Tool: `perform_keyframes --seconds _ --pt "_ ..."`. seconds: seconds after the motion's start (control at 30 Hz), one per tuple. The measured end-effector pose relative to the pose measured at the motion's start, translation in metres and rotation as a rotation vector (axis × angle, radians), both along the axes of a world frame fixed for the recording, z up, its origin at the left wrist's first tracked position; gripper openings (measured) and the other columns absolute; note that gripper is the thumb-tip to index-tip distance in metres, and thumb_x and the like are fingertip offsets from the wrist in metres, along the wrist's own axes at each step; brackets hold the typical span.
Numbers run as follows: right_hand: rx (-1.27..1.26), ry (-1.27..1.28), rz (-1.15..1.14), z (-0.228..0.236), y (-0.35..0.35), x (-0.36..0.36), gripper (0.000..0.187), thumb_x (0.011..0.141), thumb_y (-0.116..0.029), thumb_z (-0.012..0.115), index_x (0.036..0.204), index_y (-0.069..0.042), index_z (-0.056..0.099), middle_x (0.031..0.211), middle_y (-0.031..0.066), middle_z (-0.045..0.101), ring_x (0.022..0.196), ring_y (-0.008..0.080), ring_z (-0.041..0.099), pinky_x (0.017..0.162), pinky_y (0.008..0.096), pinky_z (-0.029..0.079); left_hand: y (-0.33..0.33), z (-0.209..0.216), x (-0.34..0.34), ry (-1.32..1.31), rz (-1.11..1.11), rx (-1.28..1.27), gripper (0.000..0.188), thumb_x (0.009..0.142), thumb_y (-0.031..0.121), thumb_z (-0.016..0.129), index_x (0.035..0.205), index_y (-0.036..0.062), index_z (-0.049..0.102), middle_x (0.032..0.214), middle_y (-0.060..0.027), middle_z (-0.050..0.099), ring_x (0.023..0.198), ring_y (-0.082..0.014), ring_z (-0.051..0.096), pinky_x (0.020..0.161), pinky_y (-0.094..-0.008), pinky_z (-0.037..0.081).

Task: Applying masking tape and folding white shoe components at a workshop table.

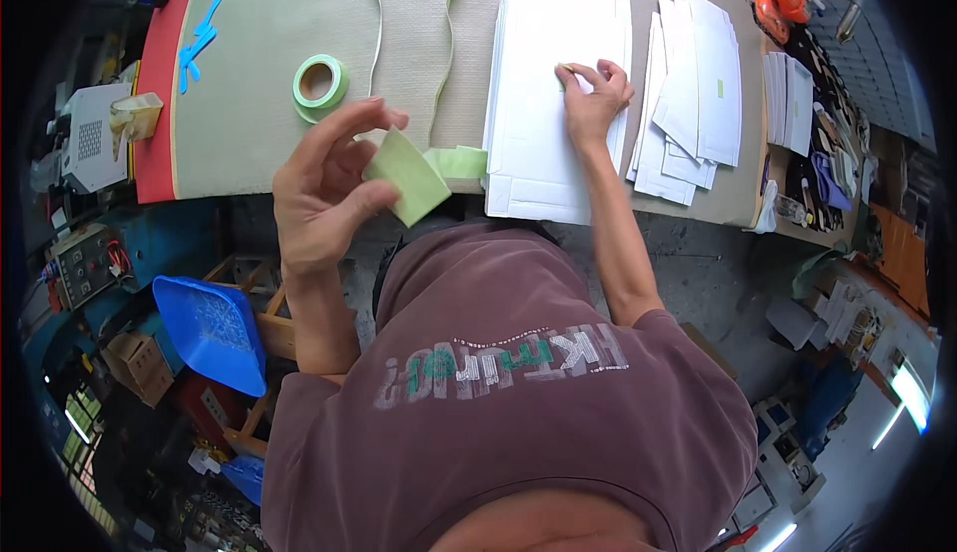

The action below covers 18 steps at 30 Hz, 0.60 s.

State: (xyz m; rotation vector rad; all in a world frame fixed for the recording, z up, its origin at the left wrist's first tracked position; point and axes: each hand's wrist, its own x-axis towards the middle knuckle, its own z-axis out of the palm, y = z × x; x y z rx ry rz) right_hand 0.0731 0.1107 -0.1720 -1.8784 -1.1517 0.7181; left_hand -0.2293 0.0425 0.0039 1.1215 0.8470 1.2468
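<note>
In my left hand [324,188], thumb and fingers pinch a light green square piece [409,179], which looks like paper or tape. It is held near the table's front edge. Just right of it, a light green strip [461,162] reaches the side of a stack of flat white cardboard sheets [538,123]. My right hand [598,103] is over that stack, its thumb and fingertips closed on a small green piece of tape [561,86] at the top sheet's surface. The fingers partly hide this piece.
A roll of green tape [341,83] lies to the left, with blue plastic pieces [197,48] farther left. More white cardboard sheets [688,103], one with a green mark, lie to the right. A blue dustpan-like tray [211,328] is below the table.
</note>
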Motion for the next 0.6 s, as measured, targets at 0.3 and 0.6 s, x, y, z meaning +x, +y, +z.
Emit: perform_keyframes --seconds 0.3,0.6 --pt "-0.36 -0.402 -0.243 -0.014 0.015 0.022 0.117 0.051 -0.064 0.091 0.128 0.009 0.043 0.126 0.0266 0.036 0.116 0.0369 0.034 0.102 0.0528 0.027 0.007 0.005 -0.006 -0.578 -0.16 0.217 0.034 0.085 -0.013 0.061 0.115 0.0029 0.066 0.119 -0.0199 0.064 0.074 -0.0215 0.066 0.066 -0.0284 0.056" --pt "-0.066 -0.431 -0.29 0.088 0.012 0.167 0.074 0.084 -0.047 0.076 0.13 0.005 0.05 0.111 0.0236 0.063 0.098 0.0306 0.067 0.081 0.0354 0.058 0.0 0.009 0.031 0.393 0.076 0.2 0.01 0.091 0.001 0.067 0.098 -0.0034 0.072 0.087 -0.0075 0.07 0.063 -0.0122 0.053 0.058 -0.0234 0.043"
